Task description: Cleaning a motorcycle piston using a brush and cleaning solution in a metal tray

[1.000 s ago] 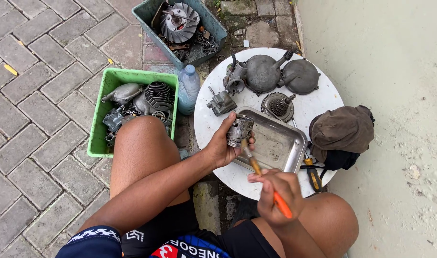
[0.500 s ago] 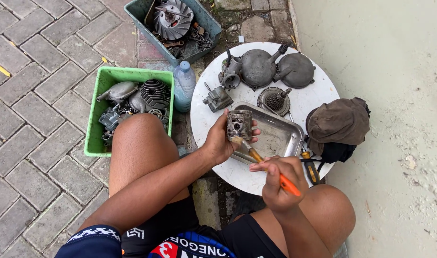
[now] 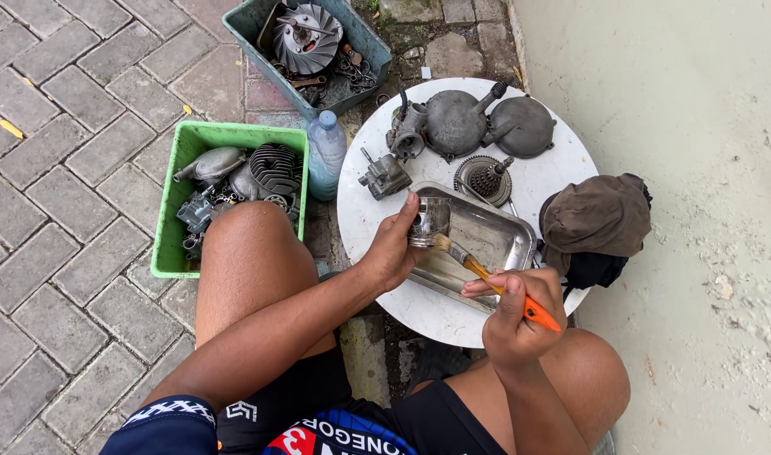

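Observation:
My left hand (image 3: 394, 248) grips a small grey metal engine part (image 3: 428, 222) over a rectangular metal tray (image 3: 495, 240) on a round white table (image 3: 436, 312). My right hand (image 3: 514, 313) holds an orange-handled paintbrush (image 3: 487, 274); its bristles touch the part's lower right side. The tray lies at the table's near side, between both hands.
Grey engine covers (image 3: 470, 122), a gear (image 3: 484, 177) and a small carburettor-like piece (image 3: 384, 175) lie at the table's far side. A brown rag (image 3: 596, 219) sits at its right edge. A plastic bottle (image 3: 325, 154), a green crate (image 3: 171, 215) and a teal crate (image 3: 364, 50) of parts stand left; a wall is right.
The view has shifted slightly. My left hand has turned the metal part a little, and the brush in my right hand keeps stroking against it over the tray.

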